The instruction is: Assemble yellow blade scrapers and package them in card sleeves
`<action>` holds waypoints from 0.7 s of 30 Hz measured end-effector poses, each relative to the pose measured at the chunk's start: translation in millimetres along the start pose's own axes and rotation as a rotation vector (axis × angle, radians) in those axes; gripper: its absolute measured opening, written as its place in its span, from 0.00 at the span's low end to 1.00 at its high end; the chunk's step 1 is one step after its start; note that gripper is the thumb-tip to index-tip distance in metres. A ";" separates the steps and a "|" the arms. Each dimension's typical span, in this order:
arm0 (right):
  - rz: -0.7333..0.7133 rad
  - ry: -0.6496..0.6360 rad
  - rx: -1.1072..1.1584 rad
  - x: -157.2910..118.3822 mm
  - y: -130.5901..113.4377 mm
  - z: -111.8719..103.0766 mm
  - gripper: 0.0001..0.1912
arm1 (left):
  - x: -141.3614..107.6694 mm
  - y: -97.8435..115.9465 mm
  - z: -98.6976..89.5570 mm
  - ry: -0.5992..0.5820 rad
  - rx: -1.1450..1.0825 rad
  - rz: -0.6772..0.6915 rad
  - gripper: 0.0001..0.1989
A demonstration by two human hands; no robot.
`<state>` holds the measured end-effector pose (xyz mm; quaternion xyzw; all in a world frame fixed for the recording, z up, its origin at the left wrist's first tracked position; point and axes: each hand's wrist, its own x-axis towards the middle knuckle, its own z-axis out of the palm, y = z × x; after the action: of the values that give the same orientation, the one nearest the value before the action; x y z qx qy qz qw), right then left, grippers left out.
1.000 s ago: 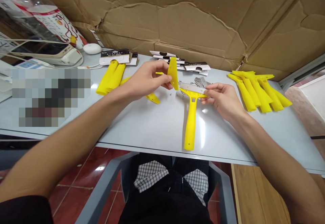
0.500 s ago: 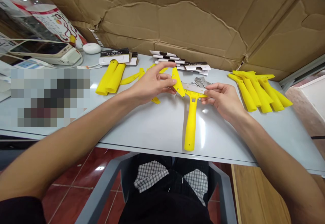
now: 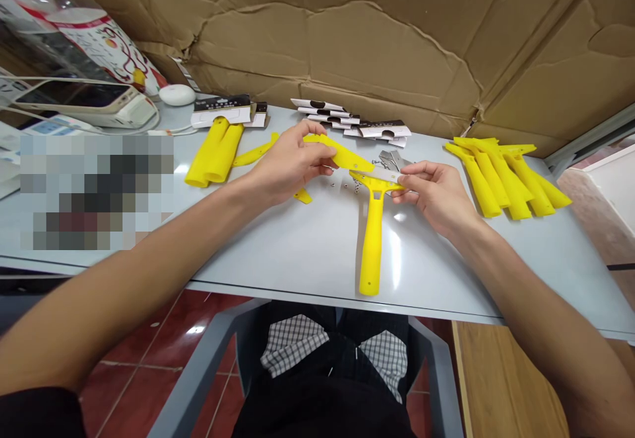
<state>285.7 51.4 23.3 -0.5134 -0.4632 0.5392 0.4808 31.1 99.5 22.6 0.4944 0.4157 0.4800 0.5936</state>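
My left hand [image 3: 297,160] pinches a flat yellow plastic cover strip [image 3: 350,155] at its left end. The strip's right end lies over the left part of a metal scraper blade [image 3: 385,174]. Under the blade is the head of a yellow scraper handle [image 3: 371,243], which points toward me on the table. My right hand [image 3: 436,193] is closed on the right end of the blade and scraper head, thumb on top. Small screws [image 3: 356,185] lie scattered left of the handle, and loose metal blades [image 3: 391,159] lie behind it.
Several yellow handles [image 3: 513,183] are piled at the right. At the left, two carded yellow handles [image 3: 218,150] lie beside a yellow strip [image 3: 255,152]. Folded cards [image 3: 337,114] lie at the back against a cardboard wall [image 3: 387,47]. A phone [image 3: 74,94] and a bottle [image 3: 106,44] stand far left.
The yellow strip in my left hand has swung from steeply slanted to nearly lengthwise along the blade, its right end now over it. My right hand and the handle have stayed put.
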 end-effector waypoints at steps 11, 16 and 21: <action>-0.007 0.003 0.012 1.3 1.0 -0.1 0.12 | -8.7 -0.5 5.7 -0.027 -0.018 0.005 0.16; -0.015 0.000 0.004 0.7 0.5 0.0 0.11 | -8.1 -2.2 6.1 -0.042 -0.041 0.020 0.16; -0.009 0.001 -0.010 0.6 -0.8 -0.7 0.12 | -7.6 -3.1 6.7 -0.048 -0.049 -0.009 0.15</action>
<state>286.4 52.1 23.9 -0.5140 -0.4679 0.5346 0.4808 36.6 90.6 20.8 0.4890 0.3917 0.4756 0.6175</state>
